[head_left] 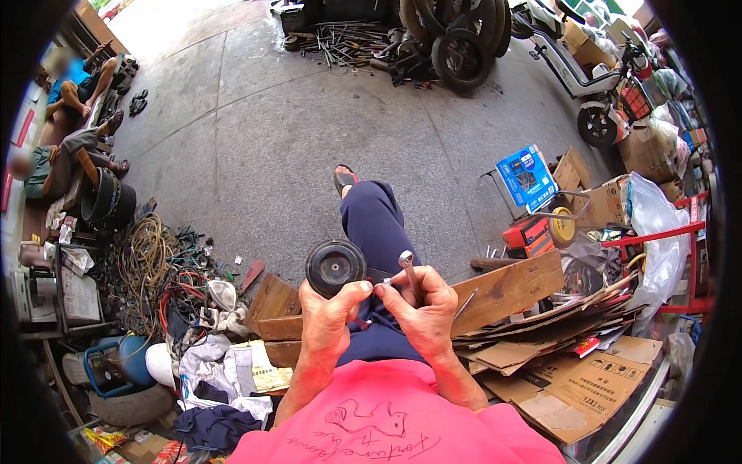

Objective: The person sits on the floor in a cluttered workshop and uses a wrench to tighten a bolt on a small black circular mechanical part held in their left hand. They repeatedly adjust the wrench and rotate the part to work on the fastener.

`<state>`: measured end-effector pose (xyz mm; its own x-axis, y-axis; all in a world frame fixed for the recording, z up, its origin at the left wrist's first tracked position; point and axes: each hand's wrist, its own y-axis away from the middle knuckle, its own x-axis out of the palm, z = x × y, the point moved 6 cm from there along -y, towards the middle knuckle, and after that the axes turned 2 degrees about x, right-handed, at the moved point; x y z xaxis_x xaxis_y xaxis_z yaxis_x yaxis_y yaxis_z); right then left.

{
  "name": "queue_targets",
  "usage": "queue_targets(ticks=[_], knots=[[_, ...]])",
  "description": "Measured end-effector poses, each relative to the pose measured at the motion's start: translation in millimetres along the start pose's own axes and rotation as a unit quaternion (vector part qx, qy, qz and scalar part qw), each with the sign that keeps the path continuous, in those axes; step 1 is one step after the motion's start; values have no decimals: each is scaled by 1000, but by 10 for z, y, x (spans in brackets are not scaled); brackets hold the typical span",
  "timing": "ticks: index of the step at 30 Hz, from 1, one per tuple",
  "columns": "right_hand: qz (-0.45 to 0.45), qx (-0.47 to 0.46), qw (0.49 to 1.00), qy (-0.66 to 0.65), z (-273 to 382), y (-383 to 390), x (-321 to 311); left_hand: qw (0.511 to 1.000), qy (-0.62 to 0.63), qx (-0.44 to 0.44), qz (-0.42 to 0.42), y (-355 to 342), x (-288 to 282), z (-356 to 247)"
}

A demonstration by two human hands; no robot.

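Over my lap, my left hand (326,319) is closed on a black round disc-shaped part (335,267) with a small bolt at its centre. A dark flat bracket (377,274) shows beside the disc, partly behind the fingers. My right hand (427,311) is closed round a wrench (412,277), its ring end pointing up. Its thumb and forefinger pinch a small silvery piece (386,283), perhaps a nut, close to the bracket. The two thumbs nearly meet. A thin metal rod (465,302) shows just right of the right hand.
Wooden boards (514,292) lie either side of my legs. Flattened cardboard (595,387) is stacked at right, near a blue box (527,178). Tangled wires (151,251) cover the left floor. Tyres (461,58) and a scooter (572,69) stand far off. Two people sit at far left.
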<state>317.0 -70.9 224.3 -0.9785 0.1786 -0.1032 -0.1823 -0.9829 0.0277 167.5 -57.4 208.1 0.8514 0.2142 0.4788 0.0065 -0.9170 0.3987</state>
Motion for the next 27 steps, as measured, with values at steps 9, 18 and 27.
queue_targets(ticks=[9, 18, 27], knots=[[-20, 7, 999, -24, 69, -2, 28, 1000, 4, 0, -7, 4, 13, -23], [5, 25, 998, -58, 11, 11, 18, 1000, 8, 1, -9, 8, 25, -20], [4, 11, 998, -56, 53, 9, -16, 1000, 1, -6, -9, 20, 40, -1]])
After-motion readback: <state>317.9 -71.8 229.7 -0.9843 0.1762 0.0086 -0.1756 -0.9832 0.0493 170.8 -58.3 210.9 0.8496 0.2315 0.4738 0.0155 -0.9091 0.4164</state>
